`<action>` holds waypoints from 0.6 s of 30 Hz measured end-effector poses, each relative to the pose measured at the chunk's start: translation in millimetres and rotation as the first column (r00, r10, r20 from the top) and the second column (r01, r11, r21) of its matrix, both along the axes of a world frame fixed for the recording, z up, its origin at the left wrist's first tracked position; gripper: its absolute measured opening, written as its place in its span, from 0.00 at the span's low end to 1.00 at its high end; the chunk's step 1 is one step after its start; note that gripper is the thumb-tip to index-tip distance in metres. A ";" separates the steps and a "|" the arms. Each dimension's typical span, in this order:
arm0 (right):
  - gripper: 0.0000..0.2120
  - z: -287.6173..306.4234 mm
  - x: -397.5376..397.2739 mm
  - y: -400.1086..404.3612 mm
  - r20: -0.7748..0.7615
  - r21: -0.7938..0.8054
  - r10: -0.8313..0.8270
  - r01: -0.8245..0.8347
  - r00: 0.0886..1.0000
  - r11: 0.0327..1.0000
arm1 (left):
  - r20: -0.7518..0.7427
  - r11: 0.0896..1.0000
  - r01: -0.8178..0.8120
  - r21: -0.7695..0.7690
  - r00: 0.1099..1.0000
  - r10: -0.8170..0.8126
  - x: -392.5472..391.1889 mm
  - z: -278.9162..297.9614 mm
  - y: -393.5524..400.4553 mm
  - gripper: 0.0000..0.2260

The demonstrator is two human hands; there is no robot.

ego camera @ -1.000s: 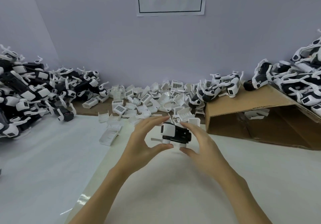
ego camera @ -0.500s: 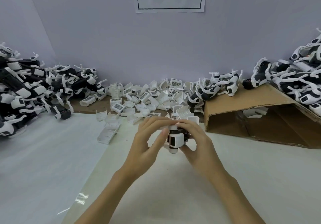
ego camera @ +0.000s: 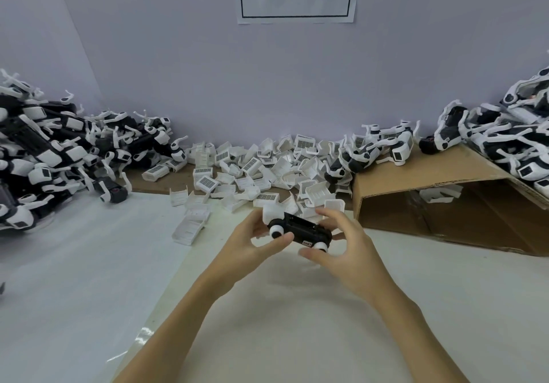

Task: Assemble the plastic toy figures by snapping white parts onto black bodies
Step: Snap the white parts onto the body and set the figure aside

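Note:
A black toy body (ego camera: 300,229) with white round joints and a white part at its left end is held above the table's middle. My left hand (ego camera: 252,241) grips its left end, thumb under the white joint. My right hand (ego camera: 341,244) cups the right end with fingers curled round it. The body lies almost level, its long side facing me. A heap of loose white parts (ego camera: 255,168) with barcode labels lies just behind my hands.
A pile of black-and-white figures (ego camera: 44,157) fills the left side. More figures (ego camera: 511,142) sit on a cardboard box (ego camera: 430,180) lying open at the right, with a few (ego camera: 377,148) by the wall. White sheets (ego camera: 89,264) cover the table.
The toy has been turned between my hands from end-on to sideways, its long black side now facing me. My hands have spread apart to its two ends.

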State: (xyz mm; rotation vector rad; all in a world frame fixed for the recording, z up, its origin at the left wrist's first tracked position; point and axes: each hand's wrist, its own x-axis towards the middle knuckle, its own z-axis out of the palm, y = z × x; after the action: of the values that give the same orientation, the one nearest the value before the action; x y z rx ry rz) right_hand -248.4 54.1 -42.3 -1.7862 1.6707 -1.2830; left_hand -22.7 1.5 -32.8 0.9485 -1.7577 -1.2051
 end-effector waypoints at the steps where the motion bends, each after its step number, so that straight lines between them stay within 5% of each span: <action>1: 0.38 -0.8 0.3 0.2 -0.022 0.030 0.002 -0.002 1.000 1.000 | -0.012 1.000 0.004 0.024 1.000 -0.004 -1.1 -1.0 0.0 0.25; 5: 0.31 -2.8 7.1 -2.3 0.031 0.016 0.113 -0.114 0.993 0.993 | -0.125 0.989 -0.145 0.011 0.981 0.145 -5.7 -0.9 -0.4 0.16; 7: 0.26 -9.2 7.5 -9.2 0.037 -0.042 0.045 -0.043 0.998 0.998 | -0.177 0.975 -0.221 0.006 0.960 0.218 -5.8 -1.8 -2.4 0.15; 12: 0.25 -29.2 -0.9 -34.0 -0.463 0.020 -0.271 0.315 0.844 0.949 | -0.194 0.946 -0.311 0.089 0.926 0.323 -6.1 -4.8 -5.6 0.15; 18: 0.23 -29.9 -4.3 -48.7 -0.472 -0.080 -0.311 0.311 0.825 0.947 | -0.189 0.930 -0.343 0.135 0.912 0.364 -7.1 -7.0 -8.9 0.12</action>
State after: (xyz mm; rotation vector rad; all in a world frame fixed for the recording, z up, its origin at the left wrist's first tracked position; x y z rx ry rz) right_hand -252.6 5.4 -72.2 -2.0082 2.3136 -0.9987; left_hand -29.8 -7.4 -39.9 1.0988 -1.3005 -1.1159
